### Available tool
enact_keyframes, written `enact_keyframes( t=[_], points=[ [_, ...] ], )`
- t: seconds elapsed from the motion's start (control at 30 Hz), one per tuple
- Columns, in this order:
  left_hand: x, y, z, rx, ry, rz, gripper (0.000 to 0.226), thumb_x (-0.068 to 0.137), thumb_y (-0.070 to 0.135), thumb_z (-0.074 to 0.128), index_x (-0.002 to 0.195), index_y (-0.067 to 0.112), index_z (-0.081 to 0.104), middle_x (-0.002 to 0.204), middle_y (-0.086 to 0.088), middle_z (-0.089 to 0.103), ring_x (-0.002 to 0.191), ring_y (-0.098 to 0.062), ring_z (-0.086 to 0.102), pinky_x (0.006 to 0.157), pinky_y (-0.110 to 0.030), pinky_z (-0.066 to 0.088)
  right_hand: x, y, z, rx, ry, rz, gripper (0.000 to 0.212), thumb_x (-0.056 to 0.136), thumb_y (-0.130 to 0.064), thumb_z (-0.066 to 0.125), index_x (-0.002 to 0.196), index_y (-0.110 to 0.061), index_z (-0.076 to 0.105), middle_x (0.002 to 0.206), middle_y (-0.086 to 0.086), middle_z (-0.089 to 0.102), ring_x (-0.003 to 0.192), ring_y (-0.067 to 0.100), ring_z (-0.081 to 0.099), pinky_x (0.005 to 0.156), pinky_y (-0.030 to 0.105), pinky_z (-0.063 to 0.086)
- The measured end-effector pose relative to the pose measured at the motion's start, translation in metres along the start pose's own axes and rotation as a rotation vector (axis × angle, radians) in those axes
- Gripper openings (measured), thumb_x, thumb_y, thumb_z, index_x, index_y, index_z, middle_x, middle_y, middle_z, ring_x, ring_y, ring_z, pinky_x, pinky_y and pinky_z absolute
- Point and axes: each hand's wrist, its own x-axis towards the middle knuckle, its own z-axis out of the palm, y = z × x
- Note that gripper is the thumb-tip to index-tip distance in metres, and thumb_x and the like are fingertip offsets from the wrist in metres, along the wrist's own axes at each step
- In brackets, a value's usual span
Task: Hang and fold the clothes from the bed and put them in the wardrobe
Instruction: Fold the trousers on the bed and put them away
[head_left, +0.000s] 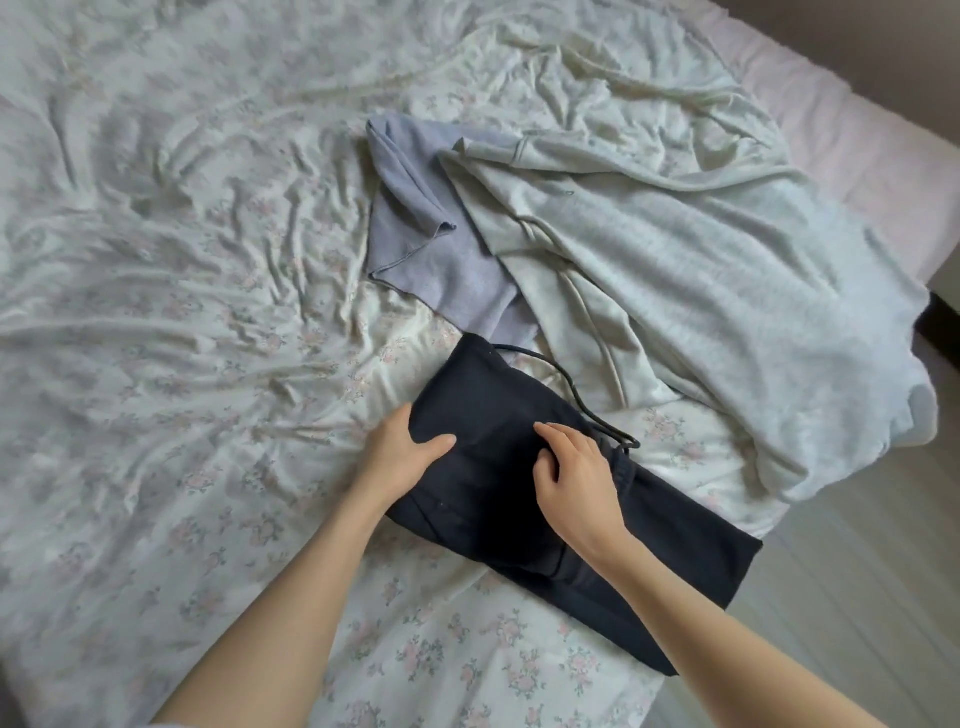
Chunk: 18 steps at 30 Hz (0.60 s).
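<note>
A dark navy garment with a drawstring, partly folded, lies on the bed near its right front edge. My left hand grips its left edge, thumb on top and fingers tucked under the cloth. My right hand rests on the middle of the garment with its fingers curled and pinching the fabric. Behind it lie a lavender-grey garment and a large pale grey sweatshirt, both crumpled and overlapping.
The bed carries a wrinkled white floral sheet. A pink mattress edge shows at the upper right. Light wooden floor runs along the bed's right side. No wardrobe or hanger is in view.
</note>
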Motion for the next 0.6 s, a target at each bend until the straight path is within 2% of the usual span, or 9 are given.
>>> enact_keyframes(
  t=[0.13, 0.23, 0.3, 0.43, 0.53, 0.6],
  points=[
    [-0.021, 0.035, -0.01, -0.009, 0.049, 0.176, 0.024, 0.084, 0.026, 0.067, 0.107, 0.019, 0.063, 0.095, 0.01, 0.069, 0.089, -0.009, 0.064, 0.079, -0.03, 0.054, 0.002, -0.029, -0.019, 0.11, -0.015, 0.037, 0.042, 0.096, -0.016, 0.038, 0.137, -0.016, 0.047, 0.138, -0.002, 0.048, 0.126, 0.017, 0.043, 0.102, 0.024, 0.033],
    [-0.033, 0.052, -0.029, -0.009, 0.09, 0.247, 0.017, 0.085, 0.023, 0.067, 0.101, 0.017, 0.064, 0.09, 0.008, 0.069, 0.086, -0.011, 0.065, 0.078, -0.03, 0.053, 0.005, -0.062, -0.034, 0.183, -0.026, -0.017, 0.043, 0.096, -0.016, 0.037, 0.138, -0.017, 0.045, 0.139, -0.003, 0.048, 0.128, 0.016, 0.042, 0.103, 0.024, 0.032],
    [-0.035, 0.058, -0.049, -0.023, 0.126, 0.246, 0.015, 0.085, 0.02, 0.067, 0.1, 0.018, 0.064, 0.089, 0.009, 0.069, 0.087, -0.012, 0.065, 0.08, -0.031, 0.053, 0.01, -0.085, -0.042, 0.235, -0.055, -0.059, 0.044, 0.096, -0.016, 0.037, 0.14, -0.018, 0.044, 0.14, -0.003, 0.048, 0.13, 0.015, 0.041, 0.106, 0.024, 0.033],
    [-0.03, 0.053, -0.111, -0.074, 0.247, 0.175, 0.018, 0.085, 0.022, 0.069, 0.102, 0.02, 0.065, 0.094, 0.005, 0.07, 0.09, -0.017, 0.066, 0.085, -0.043, 0.054, 0.019, -0.123, -0.047, 0.284, -0.16, -0.139, 0.046, 0.096, -0.016, 0.036, 0.141, -0.019, 0.042, 0.139, -0.002, 0.05, 0.129, 0.015, 0.044, 0.107, 0.027, 0.034],
    [-0.026, 0.047, -0.156, 0.054, 0.377, 0.155, 0.016, 0.087, 0.026, 0.066, 0.101, 0.02, 0.063, 0.092, 0.005, 0.068, 0.09, -0.02, 0.064, 0.081, -0.039, 0.053, 0.021, -0.141, -0.04, 0.356, -0.281, -0.116, 0.045, 0.097, -0.017, 0.036, 0.142, -0.019, 0.041, 0.132, -0.001, 0.056, 0.12, 0.014, 0.053, 0.096, 0.019, 0.039],
    [-0.025, 0.043, -0.17, 0.223, 0.429, 0.157, 0.016, 0.088, 0.034, 0.062, 0.101, 0.025, 0.06, 0.087, 0.008, 0.065, 0.088, -0.021, 0.062, 0.076, -0.037, 0.051, 0.023, -0.146, -0.032, 0.415, -0.362, -0.066, 0.044, 0.099, -0.018, 0.036, 0.143, -0.019, 0.039, 0.131, 0.002, 0.058, 0.12, 0.017, 0.054, 0.093, 0.019, 0.041]
  ],
)
